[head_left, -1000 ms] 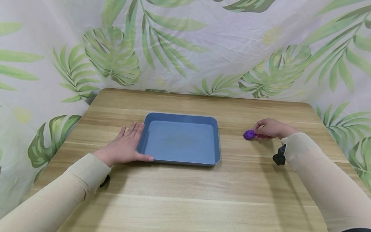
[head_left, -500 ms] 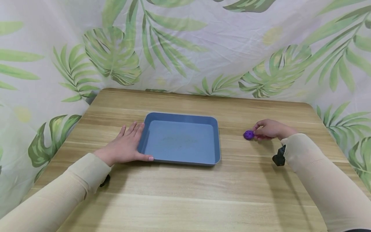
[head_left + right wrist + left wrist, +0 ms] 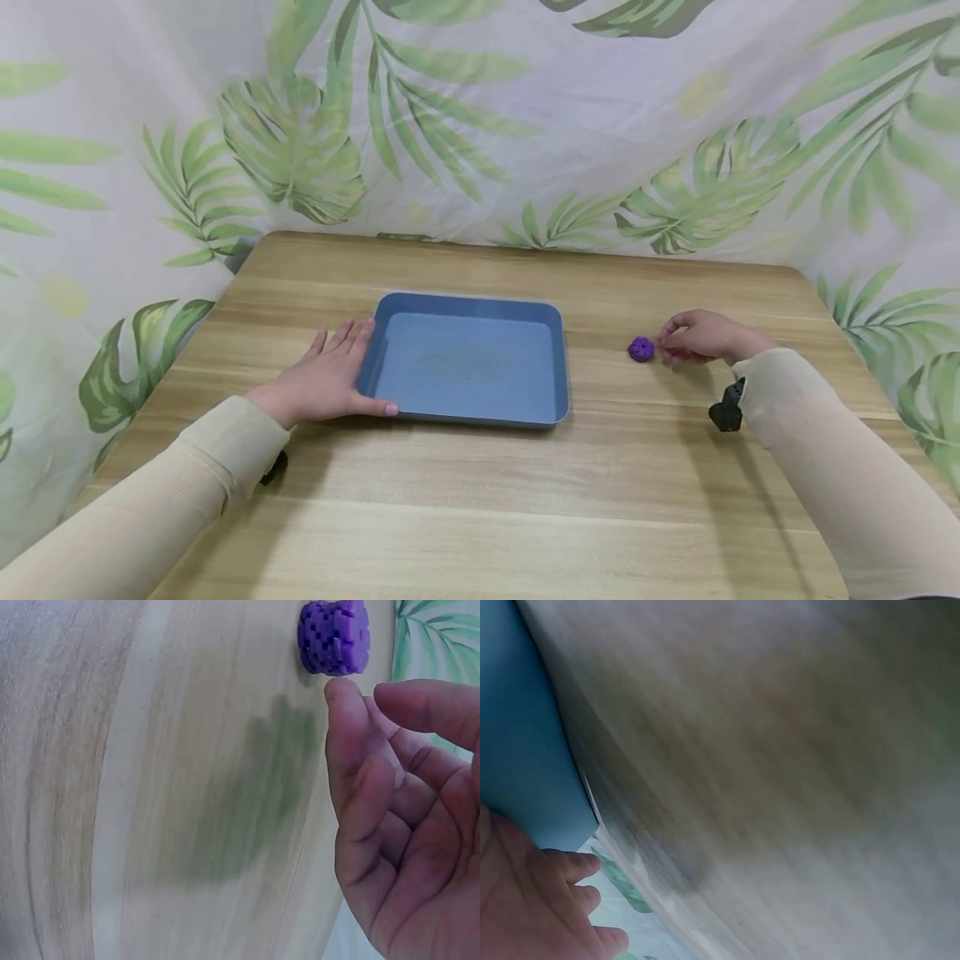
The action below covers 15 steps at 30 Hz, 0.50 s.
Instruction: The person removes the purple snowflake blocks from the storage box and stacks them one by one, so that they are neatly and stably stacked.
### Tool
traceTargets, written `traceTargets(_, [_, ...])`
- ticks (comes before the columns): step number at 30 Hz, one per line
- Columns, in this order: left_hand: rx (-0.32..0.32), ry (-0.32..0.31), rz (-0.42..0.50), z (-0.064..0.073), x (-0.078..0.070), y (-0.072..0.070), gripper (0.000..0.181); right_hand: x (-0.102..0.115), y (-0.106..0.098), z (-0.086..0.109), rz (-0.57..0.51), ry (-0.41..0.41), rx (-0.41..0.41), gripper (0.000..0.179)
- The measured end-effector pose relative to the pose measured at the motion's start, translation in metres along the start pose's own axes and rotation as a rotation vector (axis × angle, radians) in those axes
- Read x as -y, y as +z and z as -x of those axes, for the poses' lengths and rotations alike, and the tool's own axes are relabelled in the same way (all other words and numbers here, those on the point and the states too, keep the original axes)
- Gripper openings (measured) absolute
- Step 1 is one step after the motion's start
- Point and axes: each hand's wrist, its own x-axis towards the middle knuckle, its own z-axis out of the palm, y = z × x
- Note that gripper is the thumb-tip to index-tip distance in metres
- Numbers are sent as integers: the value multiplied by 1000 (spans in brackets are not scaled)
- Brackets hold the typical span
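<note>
A small purple stack of notched round discs [image 3: 641,349] stands on the table to the right of the tray. In the right wrist view the purple stack [image 3: 334,637] sits just beyond the fingertips. My right hand [image 3: 699,335] is beside it with loosely bent fingers, a small gap apart, holding nothing. A shallow blue rectangular tray [image 3: 468,367] lies near the middle of the table. My left hand [image 3: 322,377] rests against its left side, fingers spread along the edge and thumb at the near left corner. In the left wrist view my left palm [image 3: 525,900] shows beside the blue tray wall [image 3: 532,750].
The wooden table [image 3: 480,517] extends in front of the tray and between the forearms. Behind it hangs a white cloth [image 3: 570,125] printed with green leaves. A black wrist camera [image 3: 727,407] hangs under the right cuff.
My right fingers have let go of the purple stack and drawn slightly to the right. It now stands alone, with its top facing up more. The left hand and tray keep their place.
</note>
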Motion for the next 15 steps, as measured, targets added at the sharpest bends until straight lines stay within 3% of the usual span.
traceTargets(15, [-7, -20, 15, -9, 3, -2, 144, -5, -8, -2, 71, -23, -62, 29])
